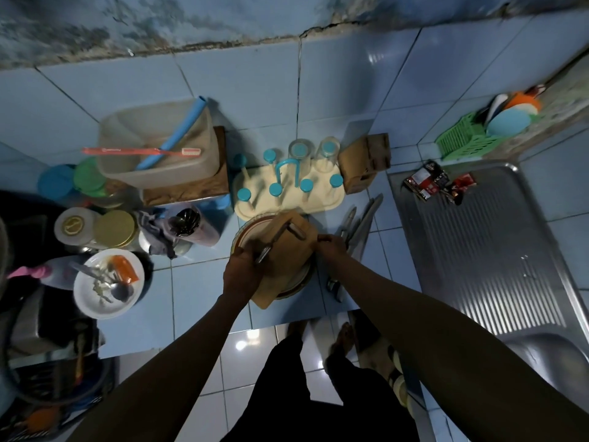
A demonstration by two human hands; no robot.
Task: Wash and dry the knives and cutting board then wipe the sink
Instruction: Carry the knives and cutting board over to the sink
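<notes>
Wooden cutting board [288, 250]: on plate [294, 282], counter's front edge. Left hand [242, 269] grips a knife [271, 245] on it; right hand [331, 247] pinches board's right edge. More knives [363, 224] just right.

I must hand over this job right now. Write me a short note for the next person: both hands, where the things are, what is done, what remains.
Left hand holds a knife over the cutting board.
Right hand grips the board's right edge; the board rests on a plate.
More knives lie on the counter right of the board; the knife block stands behind them.
Sink at the right looks dry.
Done: apparently nothing washed yet.
Left: wash, dry, wipe the sink.
</notes>
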